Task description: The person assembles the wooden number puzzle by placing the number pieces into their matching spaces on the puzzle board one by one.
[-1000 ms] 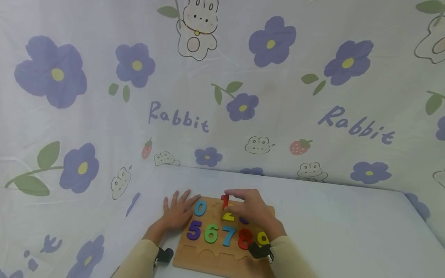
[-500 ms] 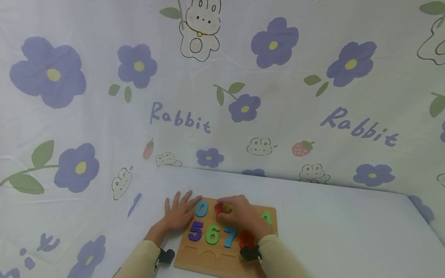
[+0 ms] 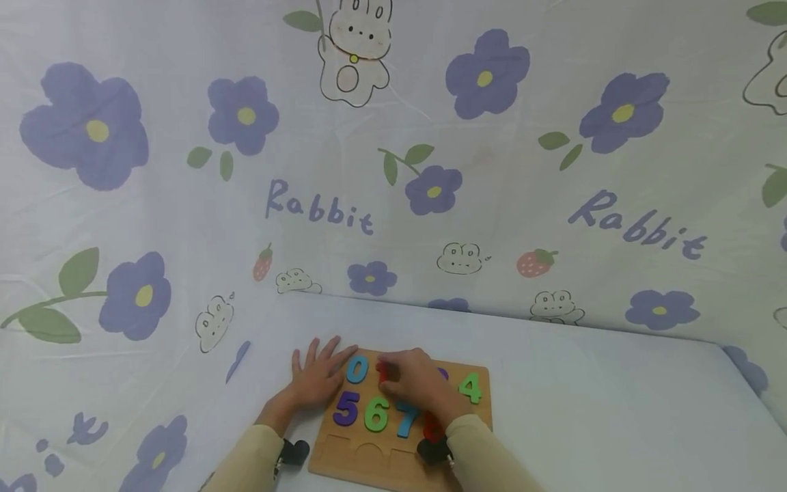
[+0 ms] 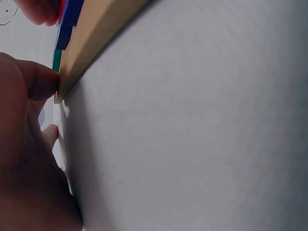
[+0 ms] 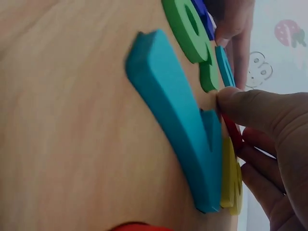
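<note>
A wooden number puzzle board [image 3: 344, 465] lies on the white table. My right hand [image 3: 415, 384] pinches the red number 1 piece [image 3: 382, 372] between thumb and fingers, down at the top row beside the blue 0 [image 3: 357, 370]. In the right wrist view the red piece [image 5: 232, 130] sits low at the board surface; whether it is fully seated cannot be told. Spread fingers of my left hand [image 3: 315, 380] lie at the board's left side, and in the left wrist view one digit touches the board's edge [image 4: 91, 43]. The yellow 2 [image 5: 231, 178] is hidden from the head view.
Also on the board are a purple 5 [image 3: 346, 408], green 6 [image 3: 376, 415], blue 7 [image 3: 406, 418], green 4 [image 3: 470, 388] and partly covered red 8 [image 3: 433, 429]. Recessed slots [image 3: 369, 451] line its front row. Behind the table hangs a patterned cloth [image 3: 393, 171].
My right hand has brought the red 1 left and down, from over the yellow 2 to the spot beside the 0. The green 4 has come into view. My left hand stays put.
</note>
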Demonstrator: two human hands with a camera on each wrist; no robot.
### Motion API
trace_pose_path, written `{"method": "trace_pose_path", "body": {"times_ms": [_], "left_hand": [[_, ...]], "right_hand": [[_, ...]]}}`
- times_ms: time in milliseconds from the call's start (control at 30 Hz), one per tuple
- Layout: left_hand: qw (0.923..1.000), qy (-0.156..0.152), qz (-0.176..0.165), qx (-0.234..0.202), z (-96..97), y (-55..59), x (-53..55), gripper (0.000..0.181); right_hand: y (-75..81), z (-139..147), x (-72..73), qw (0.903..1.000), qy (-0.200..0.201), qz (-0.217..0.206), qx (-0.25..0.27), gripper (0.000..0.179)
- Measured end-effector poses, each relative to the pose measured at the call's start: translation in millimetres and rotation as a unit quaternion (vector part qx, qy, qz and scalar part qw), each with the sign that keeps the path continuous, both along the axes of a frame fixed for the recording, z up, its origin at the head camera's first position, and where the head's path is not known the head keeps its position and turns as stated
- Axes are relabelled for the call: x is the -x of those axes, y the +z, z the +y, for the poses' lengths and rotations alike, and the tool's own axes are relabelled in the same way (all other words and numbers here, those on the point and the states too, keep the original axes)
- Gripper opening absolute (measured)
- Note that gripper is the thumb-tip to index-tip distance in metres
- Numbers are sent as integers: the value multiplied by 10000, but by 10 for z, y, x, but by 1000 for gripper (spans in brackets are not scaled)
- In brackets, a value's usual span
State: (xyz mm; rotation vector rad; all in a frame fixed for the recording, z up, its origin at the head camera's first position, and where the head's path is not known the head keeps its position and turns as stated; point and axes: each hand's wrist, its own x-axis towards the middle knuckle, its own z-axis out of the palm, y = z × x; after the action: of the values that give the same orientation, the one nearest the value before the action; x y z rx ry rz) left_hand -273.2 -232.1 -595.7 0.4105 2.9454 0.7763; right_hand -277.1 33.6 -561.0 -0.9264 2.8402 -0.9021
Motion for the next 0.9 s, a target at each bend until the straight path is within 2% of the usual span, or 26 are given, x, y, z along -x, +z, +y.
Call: {"method": "trace_pose_path", "body": {"times_ms": [133,333,400,467,567,700,800,900], "left_hand": [[10000,5,-65,33,2,-10,17,56],[9999,43,-11,148,-11,-41,73,56],[9999,28,6,105,-18,-32,79,56],[10000,9,-50,44,-27,-1,71,56],[10000,4,-29,33,-54,24,60,56],[9997,143,34,174,-110,175,-43,56],[9990,221,258,280,-166,398,-182,55],[9967,263,729,260,-217,641,-316,55]], "right_hand": [[-23,16,-15,9999,-91,101,-45,51],[56,204,-81,9986,-186,335,352,43],[118,328,-127,9986,-243,246,411,44],[184,483,-183,9985,-439,130,313,52],[285,744,-258,9969,-764,-99,170,54],[405,1129,-367,9931,-1165,-66,-123,55],[493,1418,-466,9904,-1274,412,-351,55],[606,1656,-563,9826,-1449,991,-598,54]]}}
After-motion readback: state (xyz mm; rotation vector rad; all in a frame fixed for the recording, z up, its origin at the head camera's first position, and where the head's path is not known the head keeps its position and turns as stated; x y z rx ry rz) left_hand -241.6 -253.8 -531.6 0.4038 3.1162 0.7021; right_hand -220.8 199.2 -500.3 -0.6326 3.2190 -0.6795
